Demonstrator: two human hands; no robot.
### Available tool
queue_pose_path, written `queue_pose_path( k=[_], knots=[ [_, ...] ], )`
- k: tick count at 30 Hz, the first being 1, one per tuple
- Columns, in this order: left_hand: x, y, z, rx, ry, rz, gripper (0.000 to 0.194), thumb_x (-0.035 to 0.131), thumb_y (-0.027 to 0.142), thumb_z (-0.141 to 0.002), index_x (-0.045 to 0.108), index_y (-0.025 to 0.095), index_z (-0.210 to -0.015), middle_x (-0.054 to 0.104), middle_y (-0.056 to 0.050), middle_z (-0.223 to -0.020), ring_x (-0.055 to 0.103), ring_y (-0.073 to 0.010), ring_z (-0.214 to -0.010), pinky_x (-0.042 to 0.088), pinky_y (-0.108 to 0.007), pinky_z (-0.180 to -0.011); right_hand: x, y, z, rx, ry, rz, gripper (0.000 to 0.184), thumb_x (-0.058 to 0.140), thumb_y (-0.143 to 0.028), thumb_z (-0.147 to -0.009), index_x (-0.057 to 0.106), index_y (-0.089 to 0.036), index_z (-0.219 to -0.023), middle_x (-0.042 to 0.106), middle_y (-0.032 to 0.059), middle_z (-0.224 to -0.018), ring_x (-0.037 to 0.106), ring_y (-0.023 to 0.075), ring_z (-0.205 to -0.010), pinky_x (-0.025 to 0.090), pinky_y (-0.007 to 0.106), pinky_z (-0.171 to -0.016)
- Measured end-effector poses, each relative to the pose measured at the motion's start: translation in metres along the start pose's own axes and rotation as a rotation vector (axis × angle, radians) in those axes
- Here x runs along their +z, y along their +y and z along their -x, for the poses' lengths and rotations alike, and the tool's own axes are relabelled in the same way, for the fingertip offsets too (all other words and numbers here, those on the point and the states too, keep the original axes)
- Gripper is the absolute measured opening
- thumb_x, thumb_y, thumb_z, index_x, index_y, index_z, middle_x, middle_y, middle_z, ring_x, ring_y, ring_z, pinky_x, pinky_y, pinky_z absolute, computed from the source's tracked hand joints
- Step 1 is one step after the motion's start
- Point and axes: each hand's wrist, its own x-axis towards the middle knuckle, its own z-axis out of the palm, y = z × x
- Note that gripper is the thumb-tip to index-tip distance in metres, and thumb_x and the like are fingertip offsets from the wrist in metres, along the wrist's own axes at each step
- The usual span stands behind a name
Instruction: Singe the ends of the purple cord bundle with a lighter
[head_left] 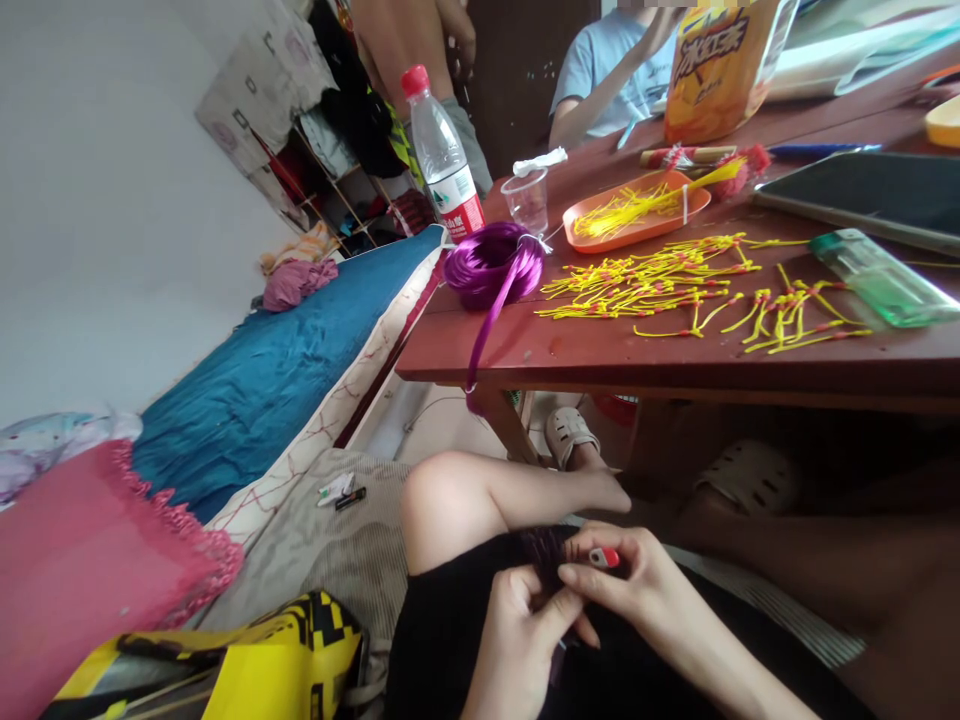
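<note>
Two hands meet over a black-clad lap, pinching a tuft of dark purple strands.
The left hand (521, 628) is closed on the thin, glossy strands (544, 548), which lie low over the lap; the right hand (641, 585) presses in beside it, clamped around a small, smooth red-and-white piece (604, 558). Fingers hide most of both, and the strands' lower end blurs into the dark cloth. On the red-brown wooden bench (585, 358), a shiny purple coil (491, 268) trails one end over the edge. A shallow orange plastic tray (646, 230) holds loose yellow cords (622, 210); knotted ones (660, 280) lie before it. Crumpled white stuff (540, 161) tops a clear cup (527, 203). The orange-labelled jug (712, 75) is cut off above.
</note>
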Motion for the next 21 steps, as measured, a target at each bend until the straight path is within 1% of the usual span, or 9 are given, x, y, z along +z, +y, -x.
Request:
queue_pose_path(
  k=[2,5,8,11,16,21],
  knots=[
    [0.000,0.001,0.001,-0.018,-0.025,0.000,0.032,0.061,0.040,-0.073,0.070,0.009,-0.075,0.058,-0.003,-0.046,0.046,-0.0107,-0.044,0.034,-0.024,-0.053,0.002,0.004,0.000,0.049,-0.037,-0.100,0.034,0.065,-0.045,-0.065,0.051,-0.016,-0.056,0.045,-0.0051,-0.045,0.041,0.0082,-0.039,0.032,0.022,-0.043],
    [0.000,0.000,0.001,-0.012,-0.009,0.005,0.031,0.062,0.039,-0.072,0.069,0.009,-0.069,0.060,-0.005,-0.047,0.049,-0.0111,-0.046,0.035,-0.023,-0.052,0.001,0.009,-0.001,0.067,-0.058,-0.181,0.034,0.065,-0.044,-0.066,0.051,-0.015,-0.057,0.046,-0.0054,-0.041,0.040,0.0073,-0.037,0.029,0.021,-0.043],
    [0.003,-0.005,-0.002,0.029,0.083,0.087,0.035,0.067,0.044,-0.064,0.069,0.010,-0.070,0.061,-0.005,-0.046,0.050,-0.0119,-0.043,0.035,-0.023,-0.048,-0.001,0.010,-0.001,0.038,-0.021,-0.178,0.036,0.067,-0.044,-0.065,0.050,-0.015,-0.052,0.046,-0.0052,-0.041,0.036,0.0067,-0.042,0.028,0.021,-0.046],
    [0.005,-0.010,-0.006,0.057,0.161,0.136,0.039,0.068,0.051,-0.059,0.070,0.013,-0.068,0.062,-0.005,-0.047,0.050,-0.0131,-0.040,0.037,-0.025,-0.044,-0.001,0.007,-0.002,0.037,-0.027,-0.186,0.039,0.064,-0.047,-0.067,0.049,-0.015,-0.050,0.048,-0.0037,-0.041,0.035,0.0076,-0.044,0.030,0.022,-0.048],
    [0.006,-0.015,-0.009,0.065,0.201,0.137,0.035,0.067,0.053,-0.057,0.068,0.019,-0.059,0.062,-0.003,-0.044,0.053,-0.0156,-0.041,0.040,-0.027,-0.045,0.001,0.006,-0.001,0.022,-0.025,-0.162,0.040,0.061,-0.047,-0.070,0.050,-0.015,-0.049,0.049,-0.0028,-0.042,0.034,0.0080,-0.045,0.029,0.022,-0.048],
    [0.005,-0.018,-0.009,0.061,0.231,0.144,0.034,0.067,0.052,-0.058,0.069,0.019,-0.061,0.063,-0.003,-0.044,0.053,-0.0162,-0.042,0.042,-0.028,-0.046,0.001,0.007,-0.002,0.019,0.000,-0.160,0.037,0.062,-0.045,-0.070,0.052,-0.015,-0.049,0.050,-0.0030,-0.042,0.036,0.0086,-0.046,0.030,0.022,-0.049]
  ],
)
